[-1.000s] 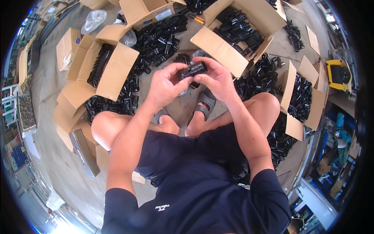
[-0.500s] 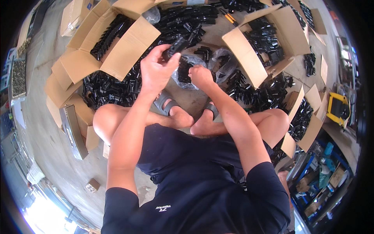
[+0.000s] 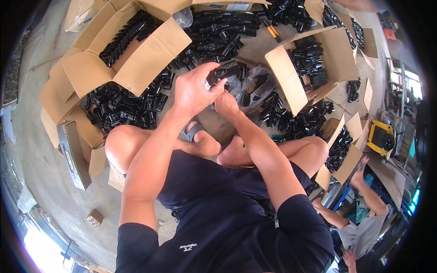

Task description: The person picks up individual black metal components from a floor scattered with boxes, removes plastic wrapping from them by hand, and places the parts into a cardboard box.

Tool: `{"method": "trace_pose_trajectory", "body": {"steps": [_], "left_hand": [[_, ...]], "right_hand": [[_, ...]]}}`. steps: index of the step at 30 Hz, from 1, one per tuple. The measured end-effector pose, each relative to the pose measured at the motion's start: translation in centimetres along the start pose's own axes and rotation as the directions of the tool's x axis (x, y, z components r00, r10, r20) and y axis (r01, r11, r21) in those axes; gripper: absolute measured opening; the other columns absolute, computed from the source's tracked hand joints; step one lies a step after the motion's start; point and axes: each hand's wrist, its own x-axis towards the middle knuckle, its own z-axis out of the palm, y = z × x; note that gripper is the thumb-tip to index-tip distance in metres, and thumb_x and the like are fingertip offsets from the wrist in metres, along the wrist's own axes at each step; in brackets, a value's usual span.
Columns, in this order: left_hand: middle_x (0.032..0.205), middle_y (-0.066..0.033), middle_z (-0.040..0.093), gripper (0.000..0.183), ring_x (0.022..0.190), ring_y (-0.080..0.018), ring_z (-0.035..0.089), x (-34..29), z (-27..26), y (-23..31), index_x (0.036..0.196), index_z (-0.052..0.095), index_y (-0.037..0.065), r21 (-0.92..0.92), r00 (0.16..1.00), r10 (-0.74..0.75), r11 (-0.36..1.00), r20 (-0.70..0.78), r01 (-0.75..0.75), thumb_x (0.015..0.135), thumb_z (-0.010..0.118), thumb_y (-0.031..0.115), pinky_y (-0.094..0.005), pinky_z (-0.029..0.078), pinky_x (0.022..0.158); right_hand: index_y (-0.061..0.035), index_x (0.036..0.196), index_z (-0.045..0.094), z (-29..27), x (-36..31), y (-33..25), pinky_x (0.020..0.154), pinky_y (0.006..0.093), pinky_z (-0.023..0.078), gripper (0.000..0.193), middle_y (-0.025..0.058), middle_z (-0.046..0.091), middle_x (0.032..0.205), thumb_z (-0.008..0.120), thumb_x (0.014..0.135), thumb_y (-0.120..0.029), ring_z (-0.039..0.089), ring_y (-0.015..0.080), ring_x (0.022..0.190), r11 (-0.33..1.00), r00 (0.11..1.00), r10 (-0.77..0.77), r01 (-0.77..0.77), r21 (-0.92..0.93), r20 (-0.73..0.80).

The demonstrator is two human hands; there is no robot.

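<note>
My left hand (image 3: 195, 89) is closed round a black plastic part (image 3: 227, 70), a short tube-like piece held up between thumb and fingers. Just below it, my right hand (image 3: 227, 104) has its fingers pinched together close to the left thumb. Whatever the right fingers hold, if anything, is hidden. Behind the hands lies a see-through plastic bag (image 3: 260, 85) with black pieces in it. A heap of similar black parts (image 3: 218, 25) spreads on the floor beyond, and another heap (image 3: 129, 107) lies to the left.
Open cardboard boxes with black parts stand at the left (image 3: 152, 57) and right (image 3: 284, 77). An orange-and-black tool (image 3: 271, 30) lies between them. A yellow-framed object (image 3: 381, 139) is at the far right. Another person (image 3: 364, 227) is at the lower right, arms out.
My left hand has moved right and slightly down, and the black part has turned toward level. My right hand is lower, closer to the left. Another person has come into view at right.
</note>
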Motion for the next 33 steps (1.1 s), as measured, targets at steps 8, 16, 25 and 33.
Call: {"method": "trace_pose_trajectory", "body": {"steps": [8,16,25,33], "left_hand": [[0.091,-0.0115,0.074,0.036,0.076,-0.0282,0.072,-1.2,-0.9,-0.7,0.106,0.069,0.007,0.146,0.983,0.179,0.974,-0.034,-0.173,0.076,0.082,0.023,-0.0349,0.058,0.065],[0.095,-0.0103,0.074,0.037,0.079,-0.0278,0.072,-2.2,-1.7,0.1,0.105,0.068,0.007,0.164,0.963,0.265,0.953,-0.044,-0.254,0.074,0.082,0.022,-0.0364,0.058,0.069],[0.099,-0.0084,0.073,0.041,0.085,-0.0262,0.072,-2.5,-2.5,0.9,0.107,0.065,0.006,0.252,0.940,0.341,0.911,-0.021,-0.325,0.072,0.082,0.019,-0.0376,0.059,0.079],[0.101,-0.0084,0.073,0.040,0.088,-0.0259,0.072,-2.8,-2.7,0.9,0.108,0.064,0.005,0.276,0.939,0.343,0.906,-0.034,-0.321,0.074,0.080,0.019,-0.0394,0.058,0.087]], "right_hand": [[-0.0049,0.107,0.074,-10.1,-4.7,-3.7,0.077,0.0341,0.054,0.020,0.0171,0.074,0.096,0.068,0.089,-0.010,0.071,0.0214,0.084,0.639,0.875,0.484,-0.351,0.684,-0.003],[-0.0004,0.107,0.074,-20.1,-7.7,-6.0,0.074,0.0224,0.050,0.019,0.0042,0.070,0.097,0.069,0.089,0.003,0.061,0.0093,0.080,0.648,0.783,0.466,0.015,0.761,-0.413],[-0.0017,0.098,0.070,-24.0,-5.7,-11.4,0.075,0.0350,0.055,0.016,0.0130,0.070,0.094,0.071,0.083,0.002,0.067,0.0296,0.085,0.934,0.781,-0.027,0.242,0.262,-0.624],[-0.0031,0.098,0.068,-23.3,-4.0,-11.2,0.077,0.0403,0.053,0.018,0.0106,0.067,0.094,0.072,0.081,0.000,0.063,0.0307,0.086,0.938,0.742,-0.264,0.348,0.016,-0.616]]}}
